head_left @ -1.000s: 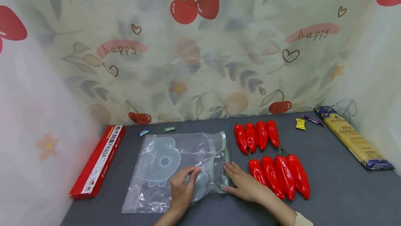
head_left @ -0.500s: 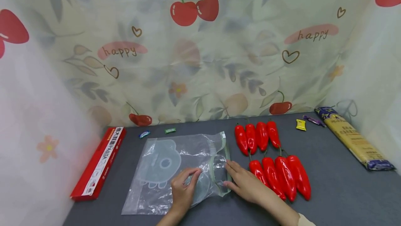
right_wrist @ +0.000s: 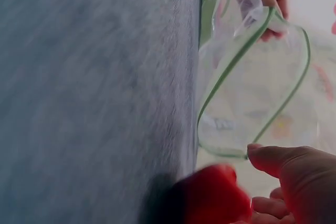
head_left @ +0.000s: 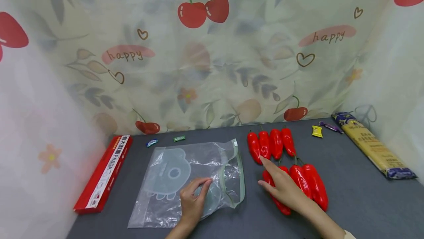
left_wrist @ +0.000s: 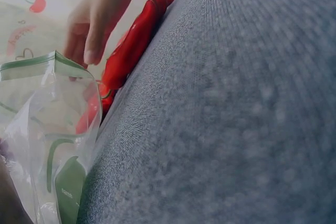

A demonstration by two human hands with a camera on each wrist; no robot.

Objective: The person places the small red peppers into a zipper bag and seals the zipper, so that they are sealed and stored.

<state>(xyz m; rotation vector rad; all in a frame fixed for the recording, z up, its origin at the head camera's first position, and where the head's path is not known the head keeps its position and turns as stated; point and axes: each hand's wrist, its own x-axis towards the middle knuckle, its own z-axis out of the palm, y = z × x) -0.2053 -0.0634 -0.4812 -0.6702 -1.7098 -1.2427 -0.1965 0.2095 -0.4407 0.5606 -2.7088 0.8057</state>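
Note:
A clear zip bag (head_left: 202,154) with a pale cartoon print and a green-edged mouth lies on the dark table, its opening toward the right. My left hand (head_left: 192,200) pinches the bag's upper layer near the mouth. In the right wrist view the green rim (right_wrist: 236,61) gapes open. My right hand (head_left: 286,189) hovers over the lower row of glossy red chili peppers (head_left: 316,183), thumb and fingers apart, hiding part of that row. One blurred red pepper (right_wrist: 215,195) appears close to the right hand's fingers there; contact cannot be told.
A second row of red peppers (head_left: 276,144) lies behind. At left rests a red pasta box (head_left: 104,174). A yellow pasta packet (head_left: 372,145) lies at right. Small wrapped sweets, blue (head_left: 152,143), green (head_left: 179,138), yellow (head_left: 317,131) and purple (head_left: 331,127), sit along the back.
My right hand has left the bag's mouth and moved right, over the lower peppers. The left hand keeps its pinch on the bag, almost unmoved.

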